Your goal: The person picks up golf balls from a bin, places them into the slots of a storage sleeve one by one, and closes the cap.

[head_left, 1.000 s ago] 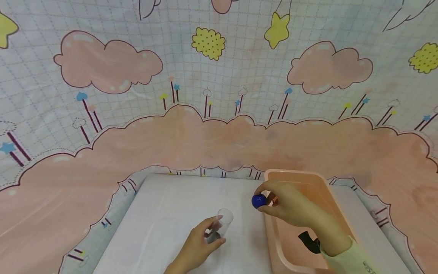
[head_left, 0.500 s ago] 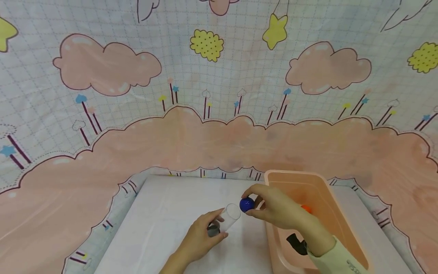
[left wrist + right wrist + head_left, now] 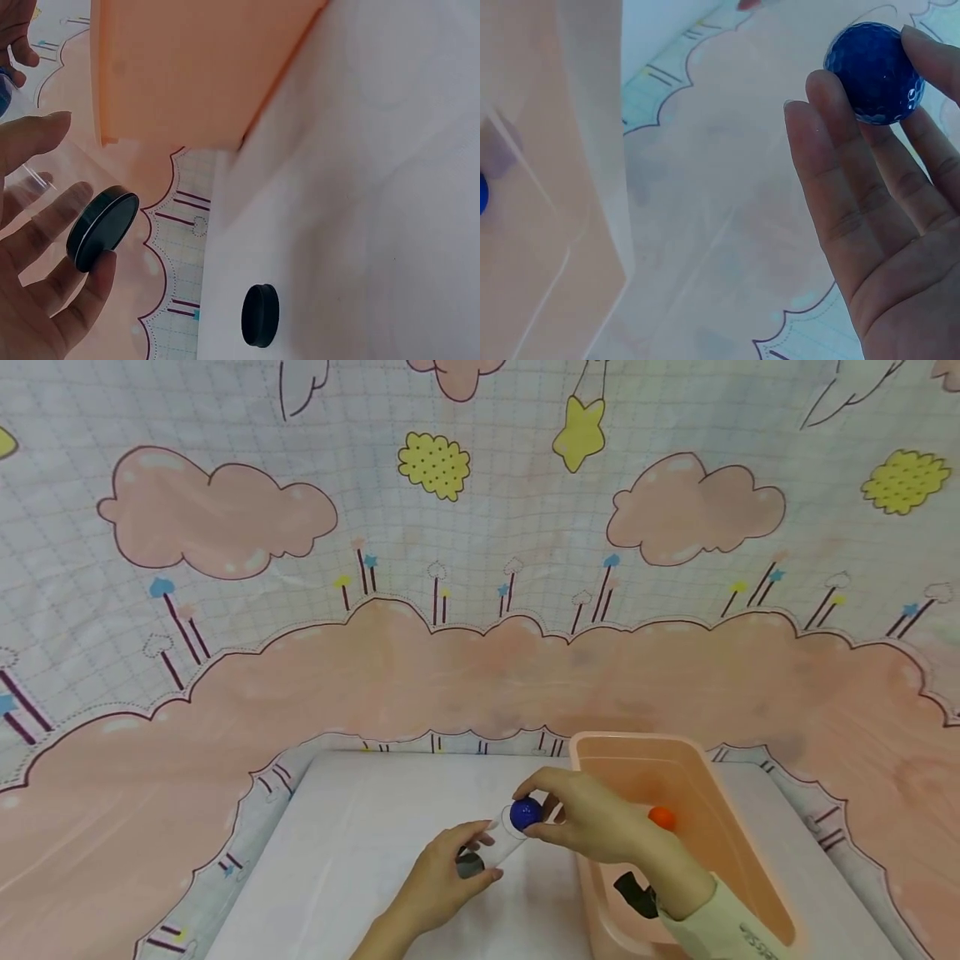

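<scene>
My left hand (image 3: 442, 872) grips a clear plastic tube (image 3: 506, 847), tilted with its mouth up to the right. A black cap (image 3: 103, 229) closes the tube's lower end, as the left wrist view shows. Between thumb and fingers of my right hand (image 3: 592, 814) is a blue golf ball (image 3: 526, 813), its dimples plain in the right wrist view. In the head view the ball overlaps the tube's open mouth; whether it touches the rim I cannot tell.
Beneath my right forearm stands a peach plastic bin (image 3: 581, 893) with an orange ball (image 3: 662, 817) and a black object (image 3: 634, 893) inside. A loose black cap (image 3: 260, 315) lies on the white table (image 3: 360, 835). Patterned cloth (image 3: 487, 677) hangs behind.
My right hand has carried the blue golf ball leftward from the bin's edge to the tube's mouth. The left hand has tipped the tube to the right, toward the ball.
</scene>
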Motion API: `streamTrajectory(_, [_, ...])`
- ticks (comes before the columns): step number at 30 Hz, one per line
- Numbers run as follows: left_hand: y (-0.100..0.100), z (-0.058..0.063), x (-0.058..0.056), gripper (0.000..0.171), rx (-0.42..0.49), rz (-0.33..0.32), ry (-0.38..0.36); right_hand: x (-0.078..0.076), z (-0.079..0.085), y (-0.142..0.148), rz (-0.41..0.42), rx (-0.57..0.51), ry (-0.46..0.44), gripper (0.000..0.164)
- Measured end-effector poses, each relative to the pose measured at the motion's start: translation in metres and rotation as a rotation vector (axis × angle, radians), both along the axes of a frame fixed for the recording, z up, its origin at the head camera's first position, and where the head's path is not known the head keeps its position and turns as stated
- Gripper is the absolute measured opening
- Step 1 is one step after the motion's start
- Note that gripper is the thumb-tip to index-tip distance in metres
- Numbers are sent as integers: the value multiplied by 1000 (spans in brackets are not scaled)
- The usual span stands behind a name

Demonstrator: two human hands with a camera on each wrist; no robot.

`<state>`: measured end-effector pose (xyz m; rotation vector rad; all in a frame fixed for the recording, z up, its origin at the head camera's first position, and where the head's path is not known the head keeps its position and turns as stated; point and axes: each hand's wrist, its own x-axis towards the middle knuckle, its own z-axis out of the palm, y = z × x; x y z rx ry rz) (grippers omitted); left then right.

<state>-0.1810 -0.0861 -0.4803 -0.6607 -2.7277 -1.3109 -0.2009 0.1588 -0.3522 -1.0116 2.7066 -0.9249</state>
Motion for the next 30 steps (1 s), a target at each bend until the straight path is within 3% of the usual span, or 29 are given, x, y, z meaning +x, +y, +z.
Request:
streamTrajectory(10, [5,7,-3,59,-15,-6,-7,-2,-2,1,9,-42,-33,40])
streamTrajectory(18, [5,13,-5,56,-25,4,30,-5,-3,2,-3,-65,-50,40])
streamTrajectory(30, [7,16,-17,55,27,-15,32,-15,-8,9,-5,-97,-29,39])
